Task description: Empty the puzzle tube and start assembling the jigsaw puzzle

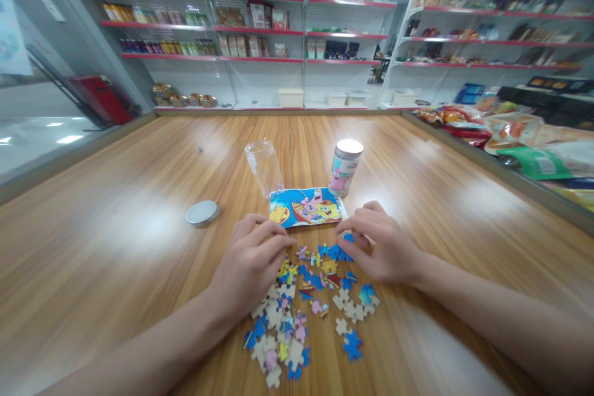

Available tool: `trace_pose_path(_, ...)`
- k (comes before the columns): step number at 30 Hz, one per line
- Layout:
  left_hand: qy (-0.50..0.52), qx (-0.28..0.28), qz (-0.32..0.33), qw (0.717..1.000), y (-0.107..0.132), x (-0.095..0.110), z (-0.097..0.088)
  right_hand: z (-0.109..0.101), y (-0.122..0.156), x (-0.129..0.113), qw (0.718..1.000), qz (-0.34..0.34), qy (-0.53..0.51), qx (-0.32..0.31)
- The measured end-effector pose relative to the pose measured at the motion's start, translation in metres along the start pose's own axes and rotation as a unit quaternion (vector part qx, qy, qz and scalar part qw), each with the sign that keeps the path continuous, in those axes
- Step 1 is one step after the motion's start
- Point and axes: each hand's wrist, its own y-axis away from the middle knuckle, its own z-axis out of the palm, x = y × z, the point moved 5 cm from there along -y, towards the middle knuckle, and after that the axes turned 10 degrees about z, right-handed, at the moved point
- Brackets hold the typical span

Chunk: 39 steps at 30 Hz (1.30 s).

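The puzzle pieces [297, 315] lay in a loose heap on the counter [116, 260], just below the picture card [306, 205]. The left hand [250, 266] was curled, fingers close together, at the card's near edge. The right hand [383, 250] bent its fingers onto the blue pieces [341, 253] there. I could not tell if either held a piece. It seemed best to pick one piece at a time, flip it colour-up, and check it against the card.

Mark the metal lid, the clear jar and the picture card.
metal lid [202, 213], head view, centre of top.
clear jar [264, 168], head view, middle of wall.
picture card [306, 206], head view, middle of printed face.
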Motion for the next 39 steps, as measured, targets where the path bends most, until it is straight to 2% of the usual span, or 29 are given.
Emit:
trace_pose_path(2,0.004,-0.005,-0.012,1.000,0.000,-0.001,0.002,-0.001,0.004,-0.018,0.990,-0.125,-0.032,-0.053)
trace_pose_path(4,0.008,-0.014,-0.021,1.000,0.000,-0.002,0.004,0.001,0.010,-0.030,0.970,-0.199,-0.055,-0.128)
trace_pose_path(7,0.016,-0.021,-0.019,0.999,0.000,-0.001,0.005,0.007,0.014,-0.034,0.949,-0.220,-0.071,-0.213)
trace_pose_path(9,0.034,-0.010,0.002,0.999,-0.002,0.005,0.001,0.010,0.015,-0.034,0.944,-0.221,-0.071,-0.233)
trace_pose_path(12,0.103,-0.025,0.091,0.990,-0.008,0.025,-0.007,0.013,0.016,-0.032,0.947,-0.214,-0.054,-0.232)
trace_pose_path(14,0.167,-0.105,0.179,0.964,-0.010,0.043,-0.006,0.014,0.016,-0.031,0.951,-0.209,-0.043,-0.225)
trace_pose_path(16,0.209,-0.181,0.221,0.935,-0.010,0.053,-0.004,0.015,0.016,-0.031,0.953,-0.207,-0.041,-0.219)
trace_pose_path(17,0.221,-0.200,0.228,0.927,-0.010,0.056,-0.003,0.016,0.017,-0.031,0.953,-0.208,-0.041,-0.218)
trace_pose_path(19,0.233,-0.204,0.222,0.925,-0.010,0.055,-0.001,0.018,0.018,-0.031,0.953,-0.209,-0.044,-0.215)
trace_pose_path(26,0.244,-0.144,0.207,0.936,-0.008,0.047,-0.001,0.020,0.019,-0.030,0.957,-0.206,-0.049,-0.197)
trace_pose_path(30,0.241,-0.128,0.207,0.939,-0.009,0.047,-0.003,0.020,0.019,-0.030,0.957,-0.206,-0.060,-0.197)
trace_pose_path(39,0.232,-0.209,0.224,0.923,-0.011,0.055,0.000,0.021,0.019,-0.031,0.957,-0.203,-0.065,-0.199)
